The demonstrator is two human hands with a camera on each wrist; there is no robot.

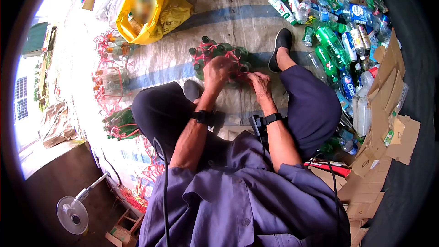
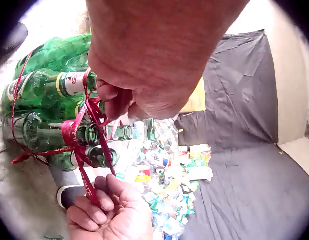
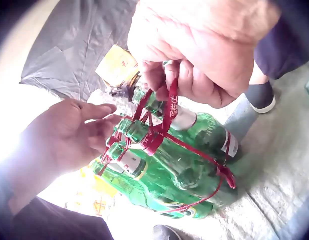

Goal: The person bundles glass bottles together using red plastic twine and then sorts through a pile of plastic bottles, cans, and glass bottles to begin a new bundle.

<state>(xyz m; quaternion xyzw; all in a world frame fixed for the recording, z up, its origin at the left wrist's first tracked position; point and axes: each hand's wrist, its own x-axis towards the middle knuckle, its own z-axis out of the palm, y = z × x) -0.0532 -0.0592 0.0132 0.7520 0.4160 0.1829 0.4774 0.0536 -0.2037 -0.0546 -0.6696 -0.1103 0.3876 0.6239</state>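
1. A bundle [image 1: 219, 55] of green glass bottles is laid on its side near the middle of the striped mat [image 1: 228, 13], between the seated person's shoes [image 1: 281, 45].
2. The bundle is bound with a red strap [image 2: 69, 132], which is crossed and knotted at the bottle necks.
3. The strap is pinched just above the knot by the curled fingertips of the left hand [image 1: 219, 71], which is held over the necks.
4. A loose end of the strap is clenched in the right hand [image 1: 259, 83], with the fingers wrapped round it, and is drawn taut from the knot.
5. The two hands are seen close together beside the necks, without touching each other.
6. Other tied bundles [image 1: 112, 50] are lined up along the mat's left edge.
7. A pile [image 1: 338, 13] of plastic bottles and cans is heaped at the mat's far right corner, with flattened cardboard [image 1: 384, 110] along the right edge.
8. A yellow bag [image 1: 160, 16] is set at the far edge, and a fan [image 1: 73, 215] is stood off the mat at the near left.
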